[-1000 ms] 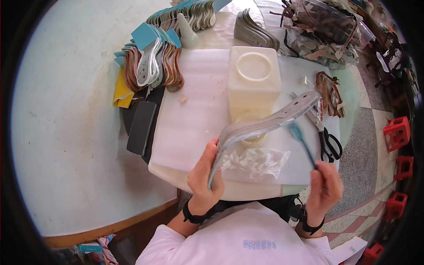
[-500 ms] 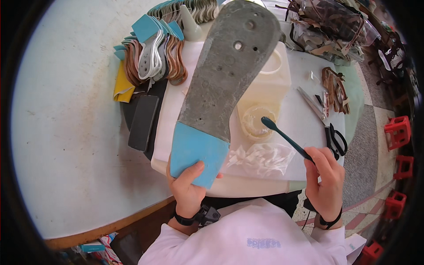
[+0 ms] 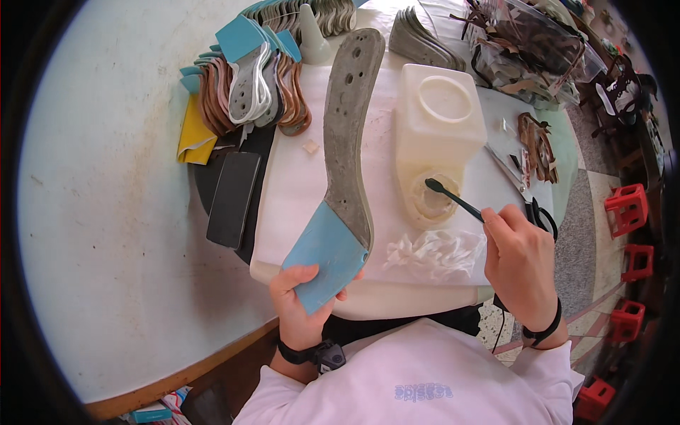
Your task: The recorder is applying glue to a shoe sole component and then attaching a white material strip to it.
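My left hand [image 3: 304, 304] is closed on the blue end of a shoe insole [image 3: 348, 120]. The insole stands up from my fingers, tilted partly edge-on, with its scuffed grey end holed and pointing away from me. In my right hand [image 3: 520, 265] is a dark green brush [image 3: 457, 198], shaped like a toothbrush. Its head is over the round opening of a cream plastic container [image 3: 439, 117], where a pale paste or liquid [image 3: 432, 198] shows. Whether the bristles touch it I cannot tell. Crumpled white material [image 3: 433, 255] lies just in front of the container.
Stacked insoles [image 3: 248, 85] stand at the far left beside a white cone [image 3: 312, 35]. A black phone-like slab [image 3: 232, 200] and yellow sheet [image 3: 195, 131] lie left. Right are scissors [image 3: 528, 195], brown strips [image 3: 538, 145] and a scrap heap [image 3: 528, 49]. Red stools [image 3: 627, 209] stand beyond.
The insole has turned partly edge-on and come lower, uncovering the container and grey insoles behind it. My right hand has brought the brush head slightly right, over the container's opening.
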Demonstrator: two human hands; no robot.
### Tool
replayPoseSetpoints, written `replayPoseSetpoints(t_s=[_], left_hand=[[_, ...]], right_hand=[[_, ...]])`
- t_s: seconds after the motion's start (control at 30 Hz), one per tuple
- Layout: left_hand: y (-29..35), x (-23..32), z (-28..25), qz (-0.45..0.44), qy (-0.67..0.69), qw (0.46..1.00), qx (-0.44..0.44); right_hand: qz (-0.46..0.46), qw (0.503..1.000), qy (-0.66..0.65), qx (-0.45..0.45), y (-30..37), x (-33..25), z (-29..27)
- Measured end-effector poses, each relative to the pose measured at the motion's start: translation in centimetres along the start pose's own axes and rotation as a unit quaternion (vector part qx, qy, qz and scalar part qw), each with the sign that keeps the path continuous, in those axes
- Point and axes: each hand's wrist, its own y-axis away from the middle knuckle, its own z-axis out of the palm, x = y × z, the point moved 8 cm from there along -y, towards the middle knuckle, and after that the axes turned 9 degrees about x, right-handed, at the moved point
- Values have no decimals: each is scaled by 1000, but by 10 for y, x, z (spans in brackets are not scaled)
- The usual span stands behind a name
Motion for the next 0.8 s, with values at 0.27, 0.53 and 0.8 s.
replayPoseSetpoints(t_s=[0.27,0.53,0.8], left_hand=[[-5,-4,0,-78,68,994,-39],[1,-1,0,-71,-29,996,-48],[8,-10,15,-108,-46,991,-67]], right_hand=[[-1,1000,19,-8,-1,0,1],[48,994,-91,26,5,23,-2],[159,946,-280,33,29,51,8]])
